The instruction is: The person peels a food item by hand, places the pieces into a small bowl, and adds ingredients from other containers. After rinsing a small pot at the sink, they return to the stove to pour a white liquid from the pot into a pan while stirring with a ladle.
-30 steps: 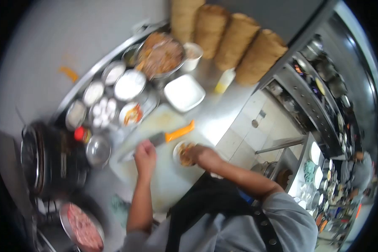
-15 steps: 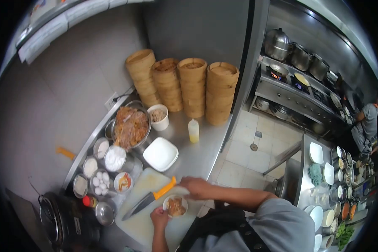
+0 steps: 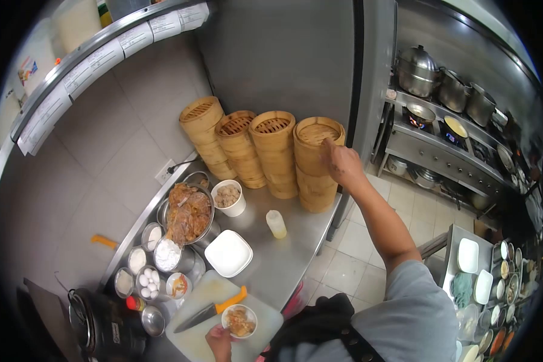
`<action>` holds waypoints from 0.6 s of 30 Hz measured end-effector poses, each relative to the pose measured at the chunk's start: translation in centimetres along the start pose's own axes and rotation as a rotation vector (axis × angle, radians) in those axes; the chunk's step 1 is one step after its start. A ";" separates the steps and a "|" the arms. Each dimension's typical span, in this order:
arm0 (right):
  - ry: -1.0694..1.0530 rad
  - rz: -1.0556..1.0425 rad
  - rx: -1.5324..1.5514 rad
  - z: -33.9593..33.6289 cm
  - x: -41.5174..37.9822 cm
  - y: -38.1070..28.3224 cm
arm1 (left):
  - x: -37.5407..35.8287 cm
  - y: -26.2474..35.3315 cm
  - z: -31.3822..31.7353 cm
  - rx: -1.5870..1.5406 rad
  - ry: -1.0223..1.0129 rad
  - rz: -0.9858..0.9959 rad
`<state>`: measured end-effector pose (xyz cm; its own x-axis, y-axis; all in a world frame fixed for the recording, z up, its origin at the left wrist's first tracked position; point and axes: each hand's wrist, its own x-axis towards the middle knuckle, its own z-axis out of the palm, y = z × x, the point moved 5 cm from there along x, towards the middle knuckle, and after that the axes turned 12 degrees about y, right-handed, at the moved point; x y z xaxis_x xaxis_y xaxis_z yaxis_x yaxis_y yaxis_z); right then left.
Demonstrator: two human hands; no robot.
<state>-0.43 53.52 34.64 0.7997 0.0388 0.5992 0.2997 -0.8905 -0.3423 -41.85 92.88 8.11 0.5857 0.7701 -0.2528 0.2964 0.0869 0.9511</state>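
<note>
My left hand (image 3: 219,342) pinches the rim of a small white bowl (image 3: 239,320) with brownish food pieces in it. The bowl is above a white cutting board (image 3: 262,306). Beside it on the board lies a knife (image 3: 214,309) with an orange handle. My right hand (image 3: 347,166) reaches to the rightmost stack of bamboo steamers (image 3: 318,184). Its fingers are closed at the edge of the top steamer's lid (image 3: 317,133), and some fingertips are hidden.
Other bamboo steamer stacks (image 3: 273,158) stand alongside. Nearby are a squeeze bottle (image 3: 276,224), white square dishes (image 3: 228,253), a tub of meat pieces (image 3: 228,196), a pot of plastic-covered meat (image 3: 189,214), and eggs (image 3: 148,282). Stoves with lit burners (image 3: 419,120) are at upper right.
My right hand has moved from beside the bowl up to the rightmost steamer stack. My left hand still has the bowl, a little lower and left in view. The camera view has shifted.
</note>
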 end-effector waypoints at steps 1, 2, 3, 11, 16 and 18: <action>0.041 -0.012 0.031 -0.1 0.2 0.0 | 0.1 0.5 0.2 -0.017 -0.008 0.019; 0.081 -0.025 0.064 -0.3 0.3 -0.2 | 0.3 0.6 0.3 -0.023 -0.005 0.027; 0.083 -0.034 0.069 -0.7 0.5 -0.3 | 0.5 1.0 0.4 -0.030 0.003 0.029; 0.047 -0.080 0.295 -9.5 -7.4 -5.4 | 2.0 5.4 1.1 0.075 -0.098 0.092; -0.331 -0.021 0.344 -1.9 -22.5 -4.4 | 4.6 6.2 2.2 0.159 -0.181 0.099; -0.405 -0.022 0.347 2.6 -27.9 -4.8 | 5.1 7.0 3.9 0.143 -0.199 0.076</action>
<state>-22.87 57.83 17.67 0.9074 0.2892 0.3049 0.4185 -0.6879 -0.5930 -33.86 94.94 12.75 0.7431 0.6303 -0.2246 0.3411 -0.0681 0.9375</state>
